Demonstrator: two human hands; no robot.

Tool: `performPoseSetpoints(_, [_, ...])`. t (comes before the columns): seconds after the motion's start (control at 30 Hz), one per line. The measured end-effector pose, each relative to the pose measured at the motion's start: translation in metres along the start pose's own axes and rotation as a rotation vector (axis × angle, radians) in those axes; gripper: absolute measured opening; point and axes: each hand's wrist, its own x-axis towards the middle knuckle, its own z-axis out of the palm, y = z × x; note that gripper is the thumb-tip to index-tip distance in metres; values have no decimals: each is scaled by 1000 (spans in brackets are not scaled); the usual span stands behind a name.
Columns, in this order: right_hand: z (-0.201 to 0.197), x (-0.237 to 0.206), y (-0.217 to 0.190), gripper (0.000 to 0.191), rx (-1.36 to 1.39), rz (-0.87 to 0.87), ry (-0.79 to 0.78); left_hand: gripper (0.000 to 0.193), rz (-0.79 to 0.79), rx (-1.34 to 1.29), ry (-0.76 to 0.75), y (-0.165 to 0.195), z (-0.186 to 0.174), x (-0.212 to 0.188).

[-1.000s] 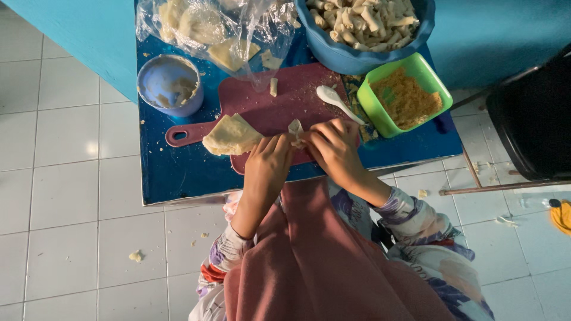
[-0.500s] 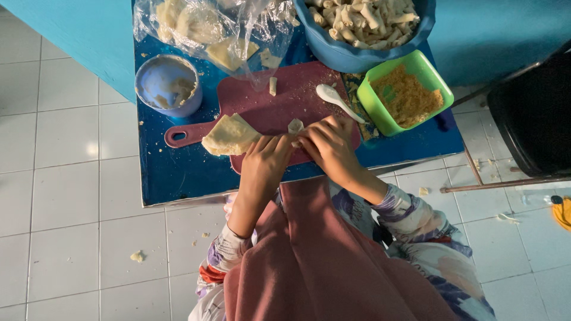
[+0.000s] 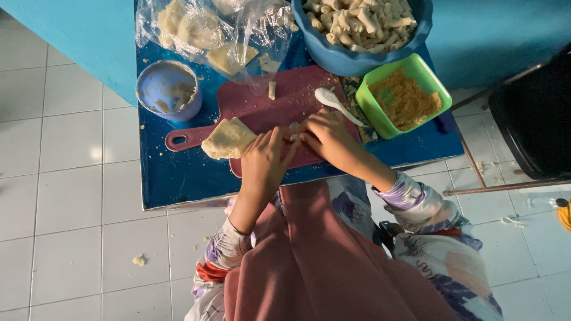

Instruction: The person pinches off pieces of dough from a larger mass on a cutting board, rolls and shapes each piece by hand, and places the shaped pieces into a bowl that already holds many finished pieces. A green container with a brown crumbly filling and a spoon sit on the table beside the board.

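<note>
We see one package only: a clear, crumpled plastic bag (image 3: 208,30) holding pale yellowish wrapper sheets, lying open at the far edge of the blue bench (image 3: 178,178), just beyond the maroon plastic cutting board (image 3: 267,107). We find no labels, signs or screens.

A low table (image 3: 178,184) stands on the tiled floor (image 3: 71,178), and a cutting board (image 3: 285,98) lies at its middle with the handle pointing left. On the board's left part rests a stack of wrappers (image 3: 228,139); just right of it the left hand (image 3: 266,159) and right hand (image 3: 324,134) meet over a small roll (image 3: 293,128). A spoon (image 3: 335,102) lies on the board's right edge, beside a square tub of crumbs (image 3: 402,95). Behind the tub sits a big bowl of rolls (image 3: 363,27) (partly cut off by the frame). A plastic bag (image 3: 214,32) lies behind the board, and a small bowl (image 3: 169,90) sits to its left.
</note>
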Motion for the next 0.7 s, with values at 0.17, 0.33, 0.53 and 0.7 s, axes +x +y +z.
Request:
performPoseSetpoints(0.17, [-3,3,-6,18,-126,-42,28,16,-50,99,-35,2,7,10])
performPoseSetpoints(0.33, [-5,-3,-14,23,-212,-124,37,17,0,104,-88,-2,6,10])
performPoseSetpoints(0.53, [-6,-13,-14,35,-296,-254,70,19,199,165,-121,-14,2,5])
performPoseSetpoints(0.7, [-4,-6,-13,27,-177,-148,81,27,270,237,-33,-17,5,7])
